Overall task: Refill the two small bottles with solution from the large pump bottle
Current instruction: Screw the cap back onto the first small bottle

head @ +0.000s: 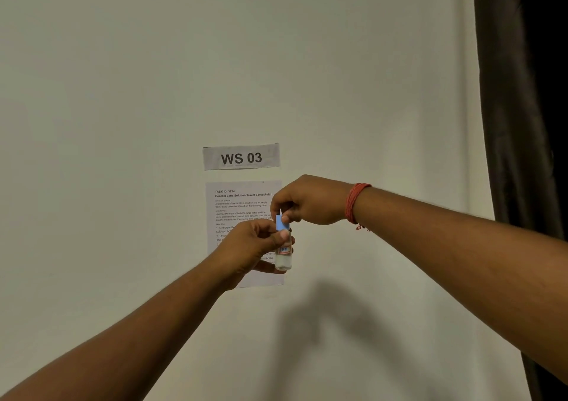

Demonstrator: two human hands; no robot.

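A small clear bottle (283, 259) with a red-and-white label is held upright in the air in front of the wall. My left hand (252, 247) is wrapped around its body from the left. A light blue cap (281, 223) sits at the bottle's top, and my right hand (304, 202) pinches it from above with thumb and fingertips. Whether the cap is screwed on or loose cannot be told. The large pump bottle and the other small bottle are out of view.
A pale wall fills the view, with a "WS 03" sign (241, 156) and a printed task sheet (239, 207) taped below it, partly behind my hands. A dark curtain (522, 93) hangs at the right edge. A red thread band (355, 204) circles my right wrist.
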